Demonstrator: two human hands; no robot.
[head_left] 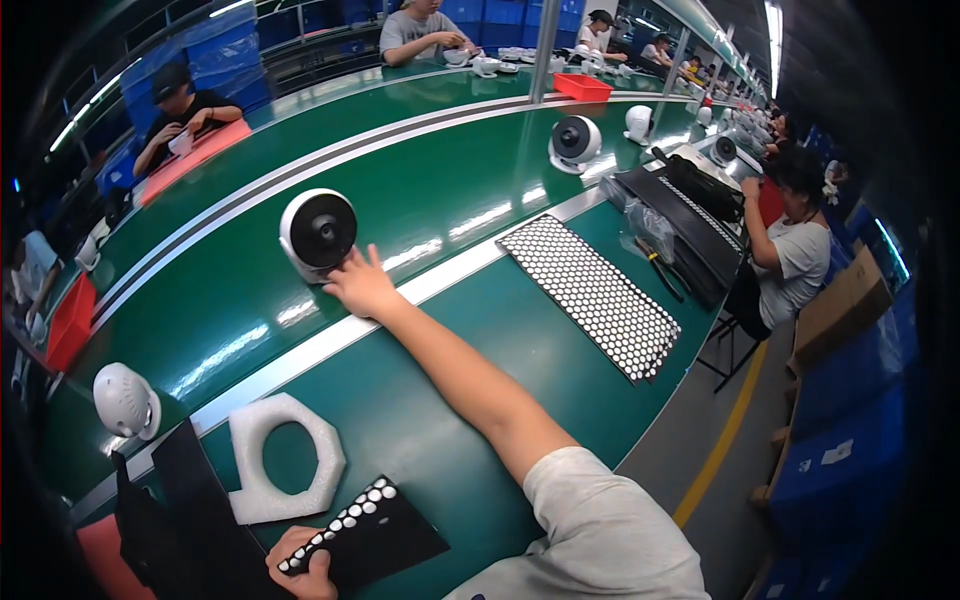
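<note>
My left hand point(300, 566) grips a black sheet point(385, 545) that carries a line of white round pads along one edge. My right arm stretches across the bench to the conveyor. There my right hand point(362, 287), fingers spread, reaches the lower right side of a white round camera point(320, 232) with a black front. Whether its fingertips press on the camera's base is hard to make out. Just beyond my left hand lies a white foam ring point(334, 450) with an angular outline. A larger sheet of white round pads point(595, 295) lies on the bench to the right.
Other white cameras stand on the green belt point(470, 150), one at the left point(126, 402) and one farther right point(575, 143). Yellow-handled pliers point(665, 275) lie beside black sheets point(690, 225). A metal rail separates bench and belt. Several people work around the line.
</note>
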